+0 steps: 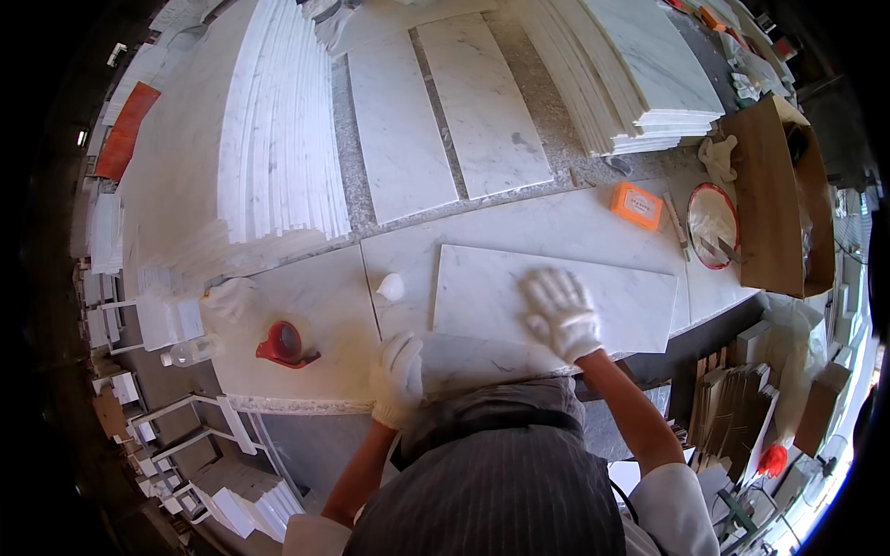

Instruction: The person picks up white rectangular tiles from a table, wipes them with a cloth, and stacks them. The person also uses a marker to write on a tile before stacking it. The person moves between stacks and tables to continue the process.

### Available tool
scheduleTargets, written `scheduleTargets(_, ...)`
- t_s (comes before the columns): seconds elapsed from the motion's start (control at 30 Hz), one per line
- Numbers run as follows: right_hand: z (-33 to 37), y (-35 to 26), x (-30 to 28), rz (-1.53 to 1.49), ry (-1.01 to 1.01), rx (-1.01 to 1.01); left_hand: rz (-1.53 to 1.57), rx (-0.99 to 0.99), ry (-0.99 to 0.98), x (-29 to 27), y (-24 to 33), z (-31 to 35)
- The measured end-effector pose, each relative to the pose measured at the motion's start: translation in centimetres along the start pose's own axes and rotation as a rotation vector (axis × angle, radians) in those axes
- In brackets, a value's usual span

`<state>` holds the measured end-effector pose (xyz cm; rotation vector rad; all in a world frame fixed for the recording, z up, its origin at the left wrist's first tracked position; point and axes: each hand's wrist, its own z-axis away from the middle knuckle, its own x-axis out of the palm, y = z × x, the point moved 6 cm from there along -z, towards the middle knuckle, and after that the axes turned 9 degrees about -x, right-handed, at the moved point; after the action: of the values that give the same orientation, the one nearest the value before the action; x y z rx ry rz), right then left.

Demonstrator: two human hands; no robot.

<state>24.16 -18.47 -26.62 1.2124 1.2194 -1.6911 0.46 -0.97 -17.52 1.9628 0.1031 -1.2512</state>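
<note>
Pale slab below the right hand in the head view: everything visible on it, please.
The slab is a thin, flat rectangle, white with faint grey veining, and looks like marble. Its corners look square and its outline straight apart from lens bend; no break shows. It lies flat on the similar pale worktop, long sides running roughly left to right. The gloved right hand, fingers spread, covers part of its middle and appears to rest on it, though blur makes contact uncertain.

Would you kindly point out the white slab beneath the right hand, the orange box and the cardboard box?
White slab (491,292): head view, left part of top face.
Orange box (636,206): head view, top face.
Cardboard box (769,204): head view, left side wall.
</note>
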Motion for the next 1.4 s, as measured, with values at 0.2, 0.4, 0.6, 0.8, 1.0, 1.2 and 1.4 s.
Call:
scheduleTargets(0.2,14.1,14.6,-2.4,0.132,0.261,0.756,-0.034,0.065,-0.153,1.6,1.4,-1.5)
scheduleTargets(0.4,3.3,3.8,-1.5,0.069,-0.032,0.503,0.034,0.040,-0.183,3.9,2.5,-1.8)
scheduleTargets(0.6,-5.7,-8.0,-1.2,-0.228,0.153,-0.195,0.042,0.071,-0.182,4.3,4.8,-3.2)
scheduleTargets(0.8,2.5,4.0,-3.1,-0.011,0.063,0.297,0.040,-0.072,-0.154,4.2,2.4,-2.2)
scheduleTargets(1.0,15.7,12.5,-3.6,0.078,0.372,0.804,0.061,-0.021,-0.217,5.4,3.1,-1.3)
scheduleTargets(1.2,12.0,4.0,-2.1,0.001,0.297,0.555,-0.027,0.017,-0.244,6.7,5.5,-2.1)
scheduleTargets(1.4,11.6,1.5,-2.5,-0.106,0.300,0.351,-0.037,0.061,-0.311,6.9,5.7,-2.7)
